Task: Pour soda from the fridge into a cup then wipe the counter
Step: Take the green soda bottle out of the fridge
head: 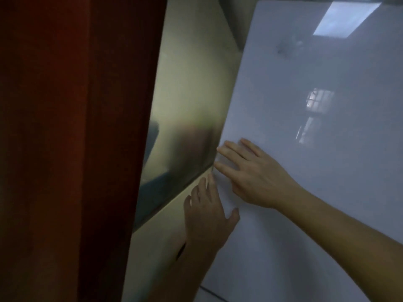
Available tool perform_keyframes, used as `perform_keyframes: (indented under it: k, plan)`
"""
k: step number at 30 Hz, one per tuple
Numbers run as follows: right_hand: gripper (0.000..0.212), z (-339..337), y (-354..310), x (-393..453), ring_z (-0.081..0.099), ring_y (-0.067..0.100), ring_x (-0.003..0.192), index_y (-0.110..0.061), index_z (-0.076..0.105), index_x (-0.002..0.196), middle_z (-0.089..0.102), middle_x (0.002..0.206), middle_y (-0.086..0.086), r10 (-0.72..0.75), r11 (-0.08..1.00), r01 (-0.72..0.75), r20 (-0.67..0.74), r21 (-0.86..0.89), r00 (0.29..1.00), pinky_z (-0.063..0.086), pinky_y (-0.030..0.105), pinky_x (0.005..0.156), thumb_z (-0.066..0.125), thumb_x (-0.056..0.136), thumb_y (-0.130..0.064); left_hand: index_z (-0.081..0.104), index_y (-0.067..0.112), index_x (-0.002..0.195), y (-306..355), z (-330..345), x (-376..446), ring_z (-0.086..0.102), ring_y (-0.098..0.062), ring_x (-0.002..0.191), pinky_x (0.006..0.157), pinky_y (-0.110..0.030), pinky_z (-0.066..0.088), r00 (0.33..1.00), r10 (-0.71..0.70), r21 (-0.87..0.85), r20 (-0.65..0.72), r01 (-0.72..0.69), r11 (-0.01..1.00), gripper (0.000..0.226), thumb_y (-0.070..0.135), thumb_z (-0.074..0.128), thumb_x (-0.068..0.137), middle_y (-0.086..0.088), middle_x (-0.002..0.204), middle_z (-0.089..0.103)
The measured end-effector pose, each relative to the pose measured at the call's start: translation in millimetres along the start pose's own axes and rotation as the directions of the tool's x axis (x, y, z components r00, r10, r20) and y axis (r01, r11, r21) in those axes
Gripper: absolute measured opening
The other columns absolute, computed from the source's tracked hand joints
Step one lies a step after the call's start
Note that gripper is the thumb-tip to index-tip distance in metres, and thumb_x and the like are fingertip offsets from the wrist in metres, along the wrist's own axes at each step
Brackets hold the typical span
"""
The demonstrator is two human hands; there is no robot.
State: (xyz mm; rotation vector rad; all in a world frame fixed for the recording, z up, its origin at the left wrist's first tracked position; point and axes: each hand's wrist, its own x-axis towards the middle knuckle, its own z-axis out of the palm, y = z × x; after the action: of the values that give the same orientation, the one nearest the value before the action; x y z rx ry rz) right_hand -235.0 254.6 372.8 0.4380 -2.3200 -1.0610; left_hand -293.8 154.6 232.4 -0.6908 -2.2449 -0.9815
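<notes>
A glossy white fridge door fills the right side of the head view, tilted, with window reflections on it. Its metallic side panel runs along the left edge of the door. My right hand lies flat on the door near its left edge, fingers spread and pointing left. Just below it, my left hand reaches up to the same edge, fingertips at the seam between door and side panel. Neither hand holds anything. No soda, cup or counter is in view.
A dark red curtain hangs close at the left and covers that side. A dark horizontal seam crosses the fridge's side panel. A strip of tiled floor shows at the bottom.
</notes>
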Motion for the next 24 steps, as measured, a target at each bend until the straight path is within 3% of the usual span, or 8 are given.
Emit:
perform_keyframes:
  k: [4,10,18,24]
  plan:
    - [0.042,-3,26,32,0.044,0.037,0.133,-0.013,0.063,0.123,0.055,0.135,0.021,-0.184,0.978,0.190,0.069,-0.084,0.980,0.028,0.055,0.114,0.037,0.094,-0.029,0.018,0.006,0.156,12,11,7,0.052,-0.026,0.129,0.096,-0.039,0.049,0.998,-0.067,-0.160,0.003,0.067,0.985,0.114,0.070,0.050,0.067,-0.012,0.151,0.043]
    - [0.039,-11,42,59,0.052,0.030,0.116,-0.017,0.063,0.118,0.062,0.110,0.011,-0.329,0.925,0.356,0.188,-0.133,0.925,0.017,0.055,0.117,0.037,0.095,-0.035,-0.015,0.013,0.155,16,18,11,0.025,-0.026,0.145,0.115,-0.039,0.032,0.993,-0.082,-0.265,0.086,0.102,0.959,0.129,0.076,0.047,0.062,-0.009,0.162,0.011]
    - [0.051,-15,36,58,0.050,0.031,0.122,-0.011,0.060,0.126,0.061,0.121,0.013,-0.313,0.917,0.363,0.270,-0.163,0.911,0.014,0.053,0.118,0.040,0.089,-0.039,-0.011,0.022,0.155,14,19,10,0.034,-0.022,0.136,0.109,-0.039,0.039,0.990,-0.122,-0.350,0.078,0.142,0.926,0.131,0.076,0.056,0.057,-0.003,0.154,0.024]
    - [0.050,-23,27,53,0.051,0.031,0.122,-0.009,0.062,0.123,0.062,0.120,0.013,-0.286,0.941,0.316,0.218,-0.118,0.933,0.019,0.050,0.118,0.039,0.088,-0.037,-0.005,0.020,0.156,12,11,4,0.037,-0.021,0.133,0.108,-0.039,0.041,0.985,-0.145,-0.351,0.089,0.167,0.921,0.133,0.079,0.055,0.053,-0.003,0.152,0.026]
